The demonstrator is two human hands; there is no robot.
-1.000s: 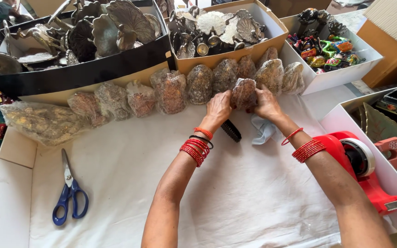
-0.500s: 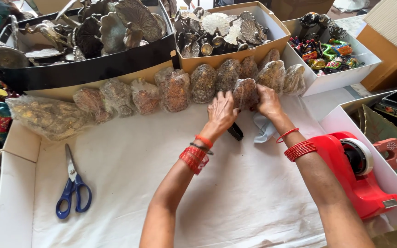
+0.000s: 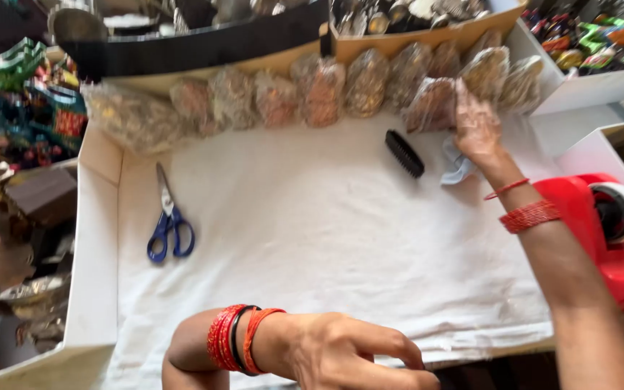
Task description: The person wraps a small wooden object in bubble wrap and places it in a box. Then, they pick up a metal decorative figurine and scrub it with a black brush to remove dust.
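Up at the far edge of the white cloth [image 3: 312, 238], the right hand [image 3: 475, 124] lies with fingers spread and flat against a clear-wrapped packet [image 3: 431, 105] in a row of such packets [image 3: 276, 97]; it presses on the packet rather than closing round it. Red bangles [image 3: 530, 215] and a thin red thread circle that wrist. The left hand [image 3: 348, 354] is low at the near edge, over the cloth's front, fingers curled loosely inward — whether anything is pinched in them I cannot tell. A stack of red bangles with one dark one [image 3: 240, 338] sits on its wrist.

Just beside the right hand, a crumpled pale scrap [image 3: 456, 165] lies on the cloth, and a black ribbed comb-like piece [image 3: 404, 153] lies near it, tilted. The packets run in a line along the cloth's back edge, leaning against a black tray [image 3: 204, 47] and a tan cardboard box [image 3: 427, 40] of small metal pieces. Blue-handled scissors [image 3: 169, 220] lie well apart to the left, blades shut. A red tape dispenser [image 3: 608, 231] stands at the right — under the right forearm. A white box [image 3: 579, 79] of colourful small things sits at the far right corner.
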